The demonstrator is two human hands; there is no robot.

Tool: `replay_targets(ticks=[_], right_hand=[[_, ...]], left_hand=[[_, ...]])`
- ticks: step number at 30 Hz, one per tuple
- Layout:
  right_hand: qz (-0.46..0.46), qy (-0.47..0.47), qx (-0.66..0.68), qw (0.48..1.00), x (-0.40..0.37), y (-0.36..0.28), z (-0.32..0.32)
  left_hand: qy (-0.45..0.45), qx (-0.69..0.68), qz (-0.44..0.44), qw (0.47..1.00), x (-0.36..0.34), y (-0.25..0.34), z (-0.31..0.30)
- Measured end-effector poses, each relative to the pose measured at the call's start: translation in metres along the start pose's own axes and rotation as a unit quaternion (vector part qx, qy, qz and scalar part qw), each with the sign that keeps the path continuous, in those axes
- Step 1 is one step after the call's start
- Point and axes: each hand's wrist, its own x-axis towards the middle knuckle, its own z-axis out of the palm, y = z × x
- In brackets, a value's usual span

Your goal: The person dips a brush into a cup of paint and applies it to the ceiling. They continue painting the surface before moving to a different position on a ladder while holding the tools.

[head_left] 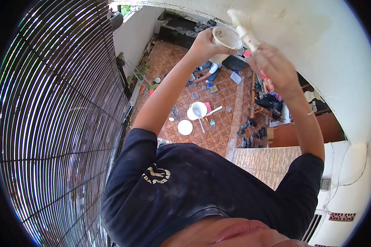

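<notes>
My left hand (pixel 208 46) is raised and wrapped round a small whitish bowl (pixel 227 38), whose inside is smeared. To the right of it, my right hand (pixel 273 68) grips a paintbrush (pixel 248 38) with a pale, red-marked handle. The brush's bristles point up and left, at the edge of the white wall surface (pixel 301 29), just above the bowl; whether they touch the wall cannot be made out. A damp-looking patch shows on that surface. Motion blurs the brush and my right hand a little.
Far below, a white bucket (pixel 197 110) and a round white lid (pixel 185 127) lie on the tiled floor (pixel 169 57). Another person (pixel 213 69) is down there among small items. Metal slats (pixel 66 115) rise at the left. Shoes (pixel 248 142) sit by a shelf at right.
</notes>
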Motion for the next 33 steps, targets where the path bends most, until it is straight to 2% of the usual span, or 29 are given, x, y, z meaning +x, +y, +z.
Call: replay_targets(ticks=[2,5,7,8,10,12,14,15,17,18,20,22,26,28,31,32,33], right_hand=[[-0.002,0.002,0.022,1.000,0.001,-0.007,0.002],[0.043,0.029,0.064,0.997,0.011,-0.006,-0.011],[0.125,0.001,0.172,0.977,0.020,-0.003,-0.021],[0.125,0.002,0.170,0.977,0.024,0.002,-0.023],[0.086,-0.028,0.121,0.989,0.034,0.025,-0.024],[0.087,-0.015,0.109,0.990,0.049,0.044,-0.044],[0.047,0.069,0.008,0.996,0.072,0.045,-0.068],[0.045,0.070,0.006,0.996,0.075,0.044,-0.068],[-0.004,0.138,-0.134,0.981,0.079,0.043,-0.069],[-0.005,0.138,-0.135,0.981,0.075,0.040,-0.066],[-0.003,0.021,-0.081,0.996,0.055,0.027,-0.047],[-0.038,-0.043,-0.041,0.997,0.032,0.012,-0.024],[-0.025,-0.022,0.021,0.999,0.023,-0.007,-0.008],[0.106,-0.037,0.157,0.981,0.035,0.002,-0.030],[0.076,-0.019,0.087,0.993,0.060,0.043,-0.055],[0.128,0.015,0.103,0.986,0.063,0.056,-0.064],[0.077,0.043,0.040,0.995,0.074,0.065,-0.080]], left_hand=[[0.007,-0.009,-0.004,1.000,-0.004,0.003,0.001],[0.006,0.011,-0.008,1.000,-0.006,0.004,0.000],[0.002,-0.002,-0.002,1.000,-0.004,0.000,0.000],[0.000,-0.002,-0.001,1.000,-0.004,0.000,0.000],[-0.003,0.007,-0.012,1.000,-0.004,0.002,0.001],[-0.004,0.012,-0.014,1.000,-0.003,0.001,0.003],[0.000,0.015,-0.015,1.000,0.000,0.000,0.003],[0.002,0.024,-0.014,1.000,0.000,0.000,0.003],[0.003,0.033,-0.010,0.999,-0.001,0.001,0.001],[0.002,0.022,-0.020,1.000,-0.001,0.002,0.001],[0.000,0.009,-0.028,1.000,0.001,0.000,0.001],[-0.007,0.003,-0.014,1.000,0.002,-0.006,-0.002],[0.005,0.008,-0.018,1.000,0.000,0.004,-0.003],[0.000,0.019,-0.023,1.000,0.000,0.003,-0.005],[0.006,0.053,-0.030,0.998,0.000,0.007,-0.006],[0.002,0.054,-0.032,0.998,0.001,0.007,-0.007],[-0.002,0.074,-0.027,0.997,0.004,0.004,-0.010]])
